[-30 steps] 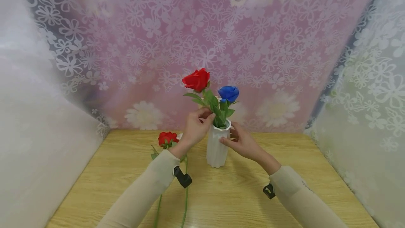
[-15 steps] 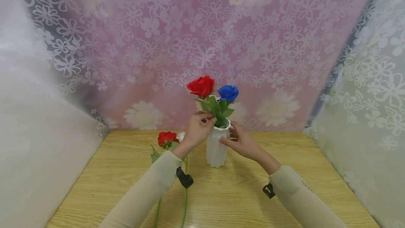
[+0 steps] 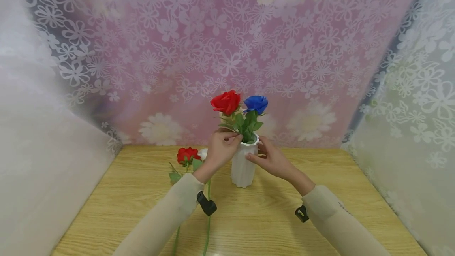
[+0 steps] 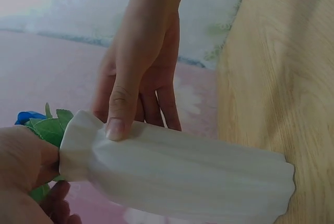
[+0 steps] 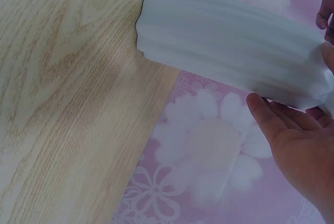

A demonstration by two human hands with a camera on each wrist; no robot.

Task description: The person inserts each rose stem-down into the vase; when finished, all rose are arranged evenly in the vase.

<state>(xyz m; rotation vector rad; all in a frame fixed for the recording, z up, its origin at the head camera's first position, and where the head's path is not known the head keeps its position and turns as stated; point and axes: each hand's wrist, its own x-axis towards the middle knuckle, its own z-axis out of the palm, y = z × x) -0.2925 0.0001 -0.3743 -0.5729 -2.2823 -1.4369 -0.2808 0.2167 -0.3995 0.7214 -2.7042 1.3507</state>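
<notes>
A white fluted vase [image 3: 243, 169] stands upright on the table. My right hand [image 3: 273, 160] holds it near the top, with the thumb on its front and the fingers behind. A blue rose [image 3: 256, 104] rises from the vase's mouth among green leaves. Beside it on the left is a red rose [image 3: 226, 102], its leafy stem pinched at the rim between the thumb and fingers of my left hand [image 3: 221, 148]. In the left wrist view, the vase wall [image 4: 182, 169] hides the stems inside. The right wrist view shows the vase's scalloped base [image 5: 151, 25] on the wood.
Left of the vase, another red rose [image 3: 187, 155] and a white flower [image 3: 203, 153] lie on the wooden table [image 3: 270, 224]. Their long stems [image 3: 208, 228] run toward the front, partly under my left forearm. A pink floral backdrop [image 3: 227, 42] stands behind the table.
The red rose has come down and a little to the right, closer to the blue rose, with my left hand at its stem. The right hand and vase have barely moved.
</notes>
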